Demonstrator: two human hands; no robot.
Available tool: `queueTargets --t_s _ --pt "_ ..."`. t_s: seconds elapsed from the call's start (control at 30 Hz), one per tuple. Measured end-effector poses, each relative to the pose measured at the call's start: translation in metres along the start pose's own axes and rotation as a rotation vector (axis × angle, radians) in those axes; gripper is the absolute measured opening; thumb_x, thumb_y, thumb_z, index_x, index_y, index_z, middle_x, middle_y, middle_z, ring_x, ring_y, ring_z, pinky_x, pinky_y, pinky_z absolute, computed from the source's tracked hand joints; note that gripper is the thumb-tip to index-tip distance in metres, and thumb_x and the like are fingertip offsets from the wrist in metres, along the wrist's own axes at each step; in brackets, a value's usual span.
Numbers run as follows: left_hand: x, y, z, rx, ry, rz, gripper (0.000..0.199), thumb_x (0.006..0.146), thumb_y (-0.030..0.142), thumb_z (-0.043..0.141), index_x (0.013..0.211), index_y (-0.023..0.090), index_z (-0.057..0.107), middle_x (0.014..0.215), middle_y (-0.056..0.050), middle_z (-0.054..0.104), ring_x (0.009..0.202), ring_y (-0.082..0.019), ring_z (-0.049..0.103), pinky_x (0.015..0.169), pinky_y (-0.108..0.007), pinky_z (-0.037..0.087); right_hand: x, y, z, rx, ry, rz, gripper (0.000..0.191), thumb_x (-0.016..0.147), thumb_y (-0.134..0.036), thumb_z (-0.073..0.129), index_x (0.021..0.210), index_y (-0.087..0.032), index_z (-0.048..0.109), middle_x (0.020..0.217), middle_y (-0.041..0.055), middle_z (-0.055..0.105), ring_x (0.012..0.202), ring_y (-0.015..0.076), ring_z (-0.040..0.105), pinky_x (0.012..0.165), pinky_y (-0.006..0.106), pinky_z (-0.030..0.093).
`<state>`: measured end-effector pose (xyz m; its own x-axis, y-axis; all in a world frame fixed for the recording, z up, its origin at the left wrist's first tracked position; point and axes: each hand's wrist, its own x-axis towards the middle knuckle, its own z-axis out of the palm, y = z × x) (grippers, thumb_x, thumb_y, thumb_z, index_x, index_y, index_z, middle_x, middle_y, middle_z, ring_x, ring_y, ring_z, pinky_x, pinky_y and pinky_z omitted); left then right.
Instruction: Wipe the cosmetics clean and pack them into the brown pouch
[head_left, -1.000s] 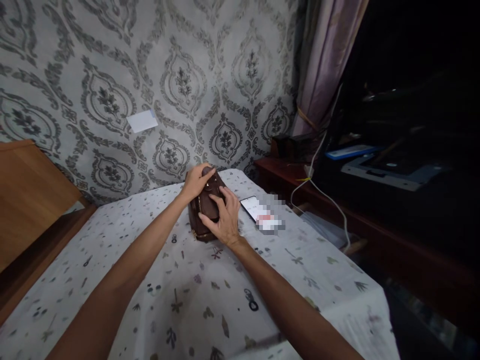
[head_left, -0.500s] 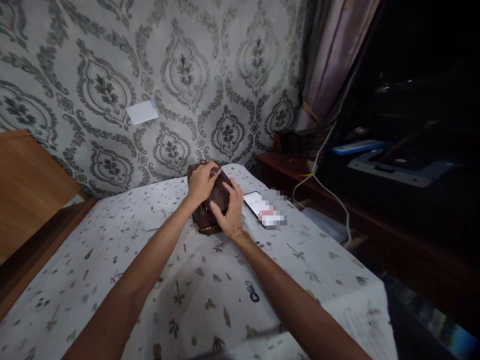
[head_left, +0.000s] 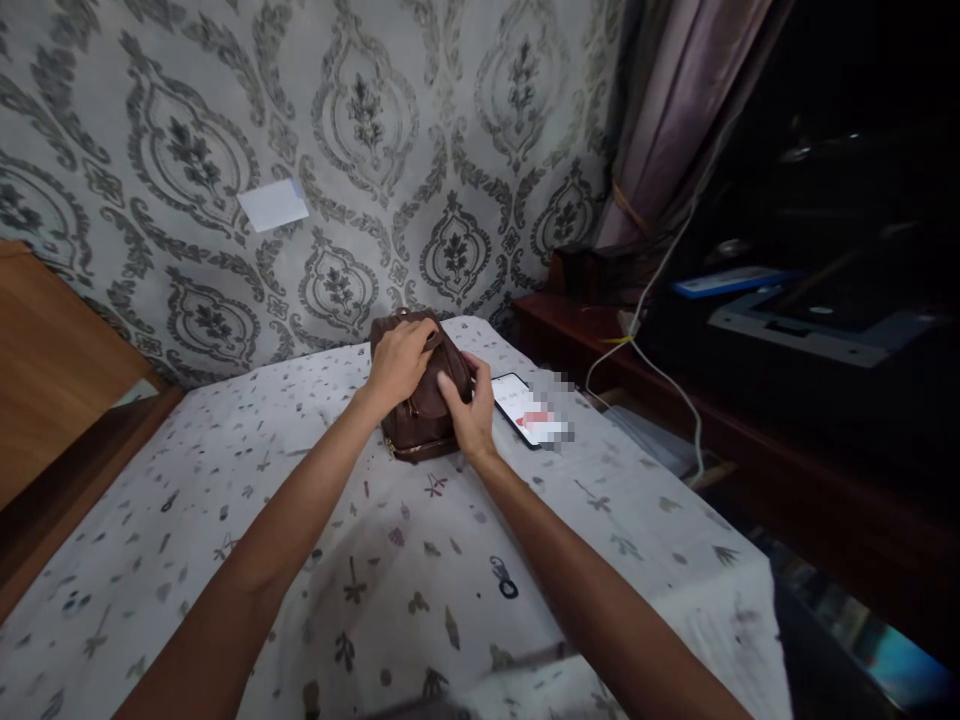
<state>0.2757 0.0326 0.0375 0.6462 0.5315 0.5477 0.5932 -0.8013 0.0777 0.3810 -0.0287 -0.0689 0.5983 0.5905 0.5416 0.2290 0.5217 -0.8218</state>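
A brown leather-look bag (head_left: 424,430) with gold-coloured zip trim rests on the patterned white sheet, near the wall. Over its upper left part lies my left hand (head_left: 401,362), fingers bent and closed on the bag's top; the fingertips are partly hidden. My right hand (head_left: 472,408) grips the right side, its thumb on the front face and its fingers around the far edge. A phone (head_left: 525,408) with a lit screen lies flat on the sheet just right of the bag.
White patterned cloth (head_left: 405,620) covers the surface before me. A wooden board (head_left: 60,370) borders the left. On the right stand a dark red wooden piece of furniture (head_left: 555,318) and a hanging white cable (head_left: 660,365). A white card (head_left: 274,205) is on the wallpaper.
My right hand has shifted from the bag's front to its right side, thumb now pressed on the face. The left hand stays on top. The view has tilted slightly.
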Motion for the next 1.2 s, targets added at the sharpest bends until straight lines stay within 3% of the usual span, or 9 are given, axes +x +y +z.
queueTargets --t_s 0.13,0.33,0.53,0.7,0.9,1.07,1.2 --pt "0.003 -0.001 0.002 -0.088 0.037 -0.072 0.017 0.096 0.018 0.049 0.102 0.021 0.065 0.1 -0.007 0.07 0.1 -0.025 0.062 0.088 -0.035 0.046 -0.003 0.006 0.0 -0.121 -0.026 -0.084 0.057 0.085 -0.054 0.065 0.129 -0.02 0.053 0.128 0.0122 0.061 0.12 0.0273 0.055 0.107 0.048 0.042" --pt "0.006 -0.005 0.005 -0.19 0.067 -0.114 0.013 0.095 0.023 0.053 0.097 0.022 0.067 0.095 -0.005 0.071 0.095 -0.025 0.063 0.087 -0.033 0.045 -0.007 0.009 0.001 -0.352 -0.029 -0.24 0.057 0.096 -0.054 0.048 0.14 -0.018 0.045 0.136 0.0169 0.055 0.128 0.0297 0.05 0.111 0.053 0.038" --pt "0.005 -0.006 0.007 -0.192 0.07 -0.109 0.014 0.095 0.023 0.053 0.096 0.022 0.067 0.096 -0.006 0.071 0.097 -0.026 0.062 0.087 -0.035 0.045 -0.015 0.0 0.006 -0.615 -0.089 -0.417 0.08 0.086 -0.063 0.058 0.15 -0.02 0.036 0.151 0.0208 0.036 0.139 0.038 0.035 0.111 0.061 0.032" --pt "0.009 -0.009 0.004 -0.381 0.073 -0.141 0.012 0.092 0.023 0.055 0.092 0.02 0.067 0.092 -0.005 0.071 0.09 -0.023 0.065 0.084 -0.033 0.046 -0.014 0.001 0.004 -0.613 -0.135 -0.506 0.065 0.093 -0.052 0.053 0.148 -0.021 0.04 0.149 0.0195 0.034 0.138 0.0352 0.035 0.112 0.058 0.034" --pt "0.012 -0.042 -0.006 -0.621 0.086 -0.203 0.017 0.079 0.019 0.064 0.096 0.017 0.067 0.094 -0.002 0.071 0.089 -0.019 0.064 0.082 -0.028 0.047 -0.013 0.001 0.003 -0.609 -0.116 -0.531 0.063 0.092 -0.049 0.058 0.147 -0.023 0.043 0.151 0.0178 0.035 0.138 0.0359 0.036 0.112 0.059 0.035" --pt "0.009 -0.072 -0.012 -0.571 0.075 -0.27 0.011 0.079 0.028 0.063 0.076 0.017 0.062 0.069 0.001 0.062 0.07 -0.016 0.058 0.068 -0.026 0.045 -0.014 -0.001 0.004 -0.606 -0.117 -0.553 0.067 0.091 -0.051 0.058 0.15 -0.025 0.037 0.151 0.0144 0.042 0.14 0.0372 0.034 0.111 0.063 0.036" --pt "0.008 -0.075 -0.01 -0.533 0.096 -0.283 0.018 0.08 0.028 0.059 0.065 0.019 0.055 0.057 0.004 0.051 0.061 -0.014 0.05 0.06 -0.025 0.039 -0.014 -0.001 0.004 -0.591 -0.117 -0.582 0.068 0.09 -0.05 0.06 0.148 -0.022 0.039 0.146 0.0144 0.05 0.141 0.0376 0.033 0.112 0.063 0.036"
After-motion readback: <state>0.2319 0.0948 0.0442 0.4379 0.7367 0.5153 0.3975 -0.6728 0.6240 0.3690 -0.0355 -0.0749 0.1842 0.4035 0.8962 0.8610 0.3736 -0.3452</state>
